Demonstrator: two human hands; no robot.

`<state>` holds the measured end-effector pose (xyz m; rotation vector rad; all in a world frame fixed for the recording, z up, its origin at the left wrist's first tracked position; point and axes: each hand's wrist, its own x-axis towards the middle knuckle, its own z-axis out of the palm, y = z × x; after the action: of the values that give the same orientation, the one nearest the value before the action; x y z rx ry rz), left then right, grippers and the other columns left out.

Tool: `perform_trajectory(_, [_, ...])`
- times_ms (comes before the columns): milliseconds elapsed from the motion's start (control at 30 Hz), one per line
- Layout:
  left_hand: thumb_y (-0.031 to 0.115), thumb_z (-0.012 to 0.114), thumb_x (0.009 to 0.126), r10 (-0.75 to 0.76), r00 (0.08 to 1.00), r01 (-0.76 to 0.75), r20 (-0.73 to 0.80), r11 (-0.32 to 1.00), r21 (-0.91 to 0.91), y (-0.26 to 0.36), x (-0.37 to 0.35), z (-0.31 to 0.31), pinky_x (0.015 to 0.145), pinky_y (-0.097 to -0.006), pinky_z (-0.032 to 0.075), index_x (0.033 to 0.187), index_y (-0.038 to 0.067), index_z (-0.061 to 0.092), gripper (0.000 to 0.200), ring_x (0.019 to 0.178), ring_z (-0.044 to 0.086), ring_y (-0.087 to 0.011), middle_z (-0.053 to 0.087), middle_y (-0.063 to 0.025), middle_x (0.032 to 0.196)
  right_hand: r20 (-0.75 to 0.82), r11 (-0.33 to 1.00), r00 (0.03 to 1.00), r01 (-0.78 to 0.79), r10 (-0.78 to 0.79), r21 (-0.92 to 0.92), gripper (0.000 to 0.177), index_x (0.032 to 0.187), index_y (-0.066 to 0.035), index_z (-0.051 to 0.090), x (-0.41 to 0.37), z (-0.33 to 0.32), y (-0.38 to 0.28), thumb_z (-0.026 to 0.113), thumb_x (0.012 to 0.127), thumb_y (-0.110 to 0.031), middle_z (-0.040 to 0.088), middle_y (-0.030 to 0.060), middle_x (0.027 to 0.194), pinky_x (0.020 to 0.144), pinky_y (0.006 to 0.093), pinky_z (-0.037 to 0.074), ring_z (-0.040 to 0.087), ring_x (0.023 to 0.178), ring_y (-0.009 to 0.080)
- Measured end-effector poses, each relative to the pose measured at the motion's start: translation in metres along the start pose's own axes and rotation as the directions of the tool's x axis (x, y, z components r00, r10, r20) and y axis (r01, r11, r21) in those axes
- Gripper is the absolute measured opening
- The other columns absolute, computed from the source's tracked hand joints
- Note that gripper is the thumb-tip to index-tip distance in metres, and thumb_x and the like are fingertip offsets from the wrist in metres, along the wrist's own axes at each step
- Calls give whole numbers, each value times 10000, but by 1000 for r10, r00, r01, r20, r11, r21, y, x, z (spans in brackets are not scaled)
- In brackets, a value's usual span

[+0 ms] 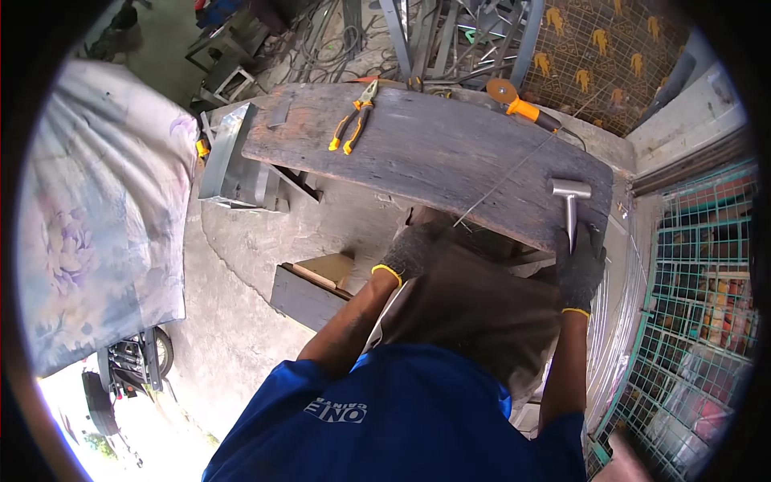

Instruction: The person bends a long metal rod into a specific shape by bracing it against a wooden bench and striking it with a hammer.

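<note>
My right hand [580, 269], in a dark glove with a yellow cuff, is closed around the handle of a metal hammer [571, 189]. The hammer's head lies over the right end of a dark wooden bench top [434, 140]. My left hand [411, 253], gloved the same way, is at the bench's near edge above the dark cloth on my lap [482, 305]. Its fingers blend into the dark background. Close to its fingertips is the end of a thin metal rod [506, 177], which slants across the bench.
Combination pliers [354, 120] and an orange angle grinder [522, 106] with its cord lie toward the bench's far side. A sheet-metal piece [233, 165] stands at the left end. Grey metal channel [309, 293] rests on the concrete floor. Green wire mesh [691, 297] borders the right.
</note>
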<state>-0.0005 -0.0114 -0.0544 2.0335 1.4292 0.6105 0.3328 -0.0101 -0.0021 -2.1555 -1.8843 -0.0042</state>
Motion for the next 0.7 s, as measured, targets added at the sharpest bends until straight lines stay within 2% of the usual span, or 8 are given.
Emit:
perform_trajectory(133, [224, 617, 953, 10, 1000, -6, 29, 993, -116, 19, -1, -34, 835, -353, 522, 1177, 96, 610, 258, 964, 677, -233, 690, -131, 1012, -114, 999, 992, -43, 46, 29, 489, 1313, -70, 562, -7, 3, -13, 612, 925, -363, 491, 207, 1388, 1071, 492, 350, 469, 1280, 383])
perform_trajectory(300, [274, 641, 943, -433, 884, 457, 175, 729, -509, 9, 21, -61, 858, -335, 514, 1176, 70, 606, 312, 972, 657, -226, 675, -146, 1071, -110, 997, 991, -67, 70, 36, 487, 1303, -77, 568, -8, 2, -8, 627, 916, -366, 512, 199, 1368, 1060, 487, 369, 484, 1264, 392])
perform_trajectory(367, [296, 679, 909, -136, 953, 127, -270, 991, -51, -8, 42, -91, 892, -389, 495, 1203, 36, 581, 404, 995, 620, -299, 651, -176, 1061, -135, 997, 989, -62, 66, 37, 474, 1285, -78, 574, -8, 3, -8, 643, 907, -354, 529, 192, 1348, 1049, 488, 378, 497, 1248, 393])
perform_trajectory(433, [336, 714, 864, 16, 844, 161, -536, 945, 283, -27, 70, -118, 994, -474, 425, 1238, 52, 576, 489, 1174, 507, -404, 620, -195, 1168, -133, 995, 988, -76, 83, 57, 470, 1281, -78, 576, -8, 0, -10, 645, 905, -352, 528, 192, 1349, 1044, 490, 381, 498, 1244, 396])
perform_trajectory(467, [367, 731, 840, 66, 856, 150, -513, 918, 368, -36, 83, -131, 1045, -490, 387, 1311, 62, 541, 592, 1273, 421, -428, 534, -206, 1335, -122, 993, 988, -85, 95, 86, 467, 1277, -78, 578, -8, -1, -10, 648, 903, -349, 528, 193, 1349, 1040, 492, 385, 500, 1240, 398])
perform_trajectory(500, [393, 735, 827, -121, 841, 362, -527, 850, 383, -47, 91, -135, 1074, -503, 365, 1401, 101, 475, 694, 1329, 360, -445, 439, -194, 1451, -130, 993, 987, -79, 89, 82, 466, 1273, -79, 580, -8, 2, -9, 647, 903, -354, 527, 191, 1351, 1032, 496, 391, 500, 1234, 405])
perform_trajectory(600, [378, 664, 877, -186, 888, 371, -420, 830, 416, -89, 98, -130, 1078, -523, 357, 1465, 198, 416, 663, 1325, 373, -461, 460, -158, 1446, -122, 991, 989, -63, 78, 121, 477, 1270, -79, 582, -9, -7, -10, 645, 899, -373, 530, 192, 1344, 1031, 502, 390, 501, 1228, 410])
perform_trajectory(700, [268, 583, 905, 74, 913, 106, -402, 906, 409, -103, 82, -142, 959, -536, 434, 1412, 210, 470, 522, 1143, 524, -471, 564, -250, 1237, -138, 978, 975, -154, 173, 143, 464, 1261, -132, 601, -10, -3, -12, 644, 888, -405, 530, 159, 1346, 1068, 507, 358, 459, 1280, 394])
